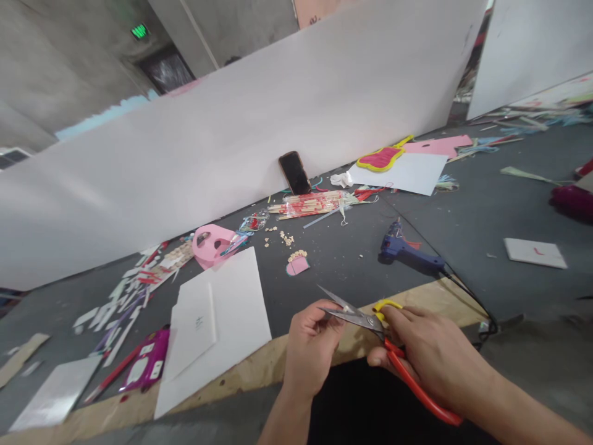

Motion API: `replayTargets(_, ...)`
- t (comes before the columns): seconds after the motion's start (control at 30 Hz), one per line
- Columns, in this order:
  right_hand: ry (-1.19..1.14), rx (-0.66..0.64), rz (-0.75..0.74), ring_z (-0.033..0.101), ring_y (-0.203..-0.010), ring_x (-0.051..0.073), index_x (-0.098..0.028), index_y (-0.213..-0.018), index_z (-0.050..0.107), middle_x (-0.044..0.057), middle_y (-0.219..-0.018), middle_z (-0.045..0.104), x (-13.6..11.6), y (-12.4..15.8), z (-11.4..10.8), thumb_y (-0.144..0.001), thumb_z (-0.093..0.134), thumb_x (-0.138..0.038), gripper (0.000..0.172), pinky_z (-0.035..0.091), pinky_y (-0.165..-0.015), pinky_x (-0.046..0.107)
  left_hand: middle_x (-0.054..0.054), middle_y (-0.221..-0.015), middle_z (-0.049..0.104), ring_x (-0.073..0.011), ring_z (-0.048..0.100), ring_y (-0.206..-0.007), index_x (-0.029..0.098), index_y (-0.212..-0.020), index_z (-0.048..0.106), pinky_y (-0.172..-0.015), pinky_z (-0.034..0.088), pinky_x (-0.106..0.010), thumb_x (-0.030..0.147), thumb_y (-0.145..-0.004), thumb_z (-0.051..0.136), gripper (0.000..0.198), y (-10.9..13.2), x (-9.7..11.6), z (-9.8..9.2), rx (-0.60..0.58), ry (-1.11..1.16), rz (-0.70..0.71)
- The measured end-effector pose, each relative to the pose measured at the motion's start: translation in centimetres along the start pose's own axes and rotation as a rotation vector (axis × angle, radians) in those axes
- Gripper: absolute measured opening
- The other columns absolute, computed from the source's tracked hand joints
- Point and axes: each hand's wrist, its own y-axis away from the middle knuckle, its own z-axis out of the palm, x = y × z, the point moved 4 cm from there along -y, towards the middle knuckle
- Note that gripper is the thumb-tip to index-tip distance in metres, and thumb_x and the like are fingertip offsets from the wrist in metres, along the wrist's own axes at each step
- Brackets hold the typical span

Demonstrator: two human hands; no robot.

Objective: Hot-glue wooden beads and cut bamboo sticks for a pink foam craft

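My right hand is wrapped round the handles of a pair of scissors, one yellow and one red. The blades are parted and point left, with a small whitish piece between them. My left hand is closed at the blade tips, thumb and fingers pinched together; what it pinches is too small to make out. Beyond the hands, a small pink rounded piece lies on the dark table, with small beige bits along its upper edge and behind it.
A blue glue gun with a black cord lies right of centre. White sheets and a purple packet are at left. A phone leans on the white partition, behind bundled sticks. A white block is at right.
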Motion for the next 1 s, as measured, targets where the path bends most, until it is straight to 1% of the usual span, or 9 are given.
replayTargets(0.1, 0.017, -0.012, 0.014, 0.061, -0.053, 0.022, -0.022, -0.069, 0.049, 0.004, -0.059, 0.063, 0.2, 0.0, 0.3, -0.086, 0.048, -0.054, 0.036, 0.038, -0.049, 0.029, 0.006, -0.051, 0.037, -0.0053, 0.028, -0.043, 0.014, -0.076, 0.065, -0.041, 0.021, -0.018, 0.045, -0.08, 0.061, 0.031, 0.1, 0.2, 0.1, 0.019, -0.065, -0.012)
replayTargets(0.17, 0.024, -0.017, 0.023, 0.061, -0.052, 0.022, -0.022, -0.068, 0.049, 0.005, -0.058, 0.063, 0.3, -0.1, 0.4, -0.087, 0.045, -0.054, 0.037, 0.037, -0.049, 0.029, 0.006, -0.053, 0.041, -0.006, 0.033, -0.044, 0.015, -0.079, 0.065, -0.041, 0.026, -0.018, 0.044, -0.081, 0.06, 0.03, 0.2, 0.5, 0.2, 0.041, -0.126, 0.001)
replayTargets(0.3, 0.023, -0.014, 0.037, 0.063, -0.055, 0.024, -0.021, -0.071, 0.051, 0.006, -0.061, 0.064, 0.3, -0.4, 0.2, -0.088, 0.041, -0.053, 0.037, 0.039, -0.049, 0.03, -0.001, -0.075, 0.059, -0.0072, 0.045, -0.05, 0.016, -0.083, 0.064, -0.047, 0.038, -0.019, 0.038, -0.081, 0.062, 0.022, 0.3, 1.1, 0.3, 0.107, -0.202, 0.084)
replayTargets(0.43, 0.016, -0.012, 0.05, 0.065, -0.061, 0.025, -0.02, -0.077, 0.053, 0.008, -0.068, 0.066, 0.3, -0.4, 0.0, -0.087, 0.042, -0.054, 0.037, 0.042, -0.051, 0.032, -0.005, -0.09, 0.061, -0.0092, 0.052, -0.056, 0.016, -0.074, 0.064, -0.05, 0.044, -0.021, 0.033, -0.081, 0.061, 0.019, 0.4, 1.1, 0.1, 0.143, -0.186, 0.173)
replayTargets(0.53, -0.021, -0.005, 0.043, 0.066, -0.069, 0.026, -0.02, -0.083, 0.053, 0.009, -0.074, 0.066, 0.3, -0.3, -0.1, -0.083, 0.047, -0.057, 0.038, 0.045, -0.055, 0.033, -0.006, -0.092, 0.061, -0.0117, 0.055, -0.063, 0.016, -0.071, 0.064, -0.05, 0.044, -0.02, 0.031, -0.081, 0.062, 0.018, 0.5, 1.0, 0.0, 0.153, -0.184, 0.203)
replayTargets(0.67, -0.06, -0.006, 0.029, 0.064, -0.071, 0.027, -0.022, -0.076, 0.049, 0.009, -0.074, 0.065, 0.1, -0.3, -0.2, -0.078, 0.051, -0.061, 0.04, 0.045, -0.057, 0.034, -0.005, -0.089, 0.063, -0.0127, 0.056, -0.065, 0.017, -0.073, 0.066, -0.051, 0.042, -0.02, 0.029, -0.081, 0.062, 0.015, 0.5, 1.0, 0.0, 0.161, -0.203, 0.212)
replayTargets(0.8, -0.074, -0.007, 0.007, 0.062, -0.07, 0.026, -0.023, -0.073, 0.046, 0.008, -0.071, 0.063, 0.0, -0.4, -0.3, -0.076, 0.052, -0.064, 0.041, 0.044, -0.056, 0.034, -0.004, -0.086, 0.064, -0.0096, 0.052, -0.057, 0.018, -0.076, 0.067, -0.047, 0.038, -0.02, 0.03, -0.083, 0.06, 0.016, 0.6, 1.1, -0.1, 0.156, -0.236, 0.194)
replayTargets(0.93, -0.062, -0.021, 0.011, 0.063, -0.073, 0.027, -0.02, -0.081, 0.05, 0.009, -0.074, 0.062, 0.2, -0.4, -0.3, -0.075, 0.053, -0.065, 0.045, 0.046, -0.057, 0.035, -0.002, -0.077, 0.062, -0.0069, 0.046, -0.048, 0.017, -0.077, 0.067, -0.043, 0.035, -0.019, 0.03, -0.084, 0.058, 0.018, 0.7, 1.3, 0.0, 0.117, -0.231, 0.181)
replayTargets(1.0, -0.058, -0.028, 0.018, 0.064, -0.073, 0.027, -0.02, -0.082, 0.052, 0.009, -0.075, 0.063, 0.2, -0.4, -0.3, -0.078, 0.052, -0.063, 0.043, 0.047, -0.058, 0.034, -0.001, -0.073, 0.06, -0.0058, 0.043, -0.044, 0.016, -0.075, 0.065, -0.041, 0.033, -0.019, 0.029, -0.083, 0.058, 0.017, 0.6, 1.5, 0.0, 0.096, -0.197, 0.167)
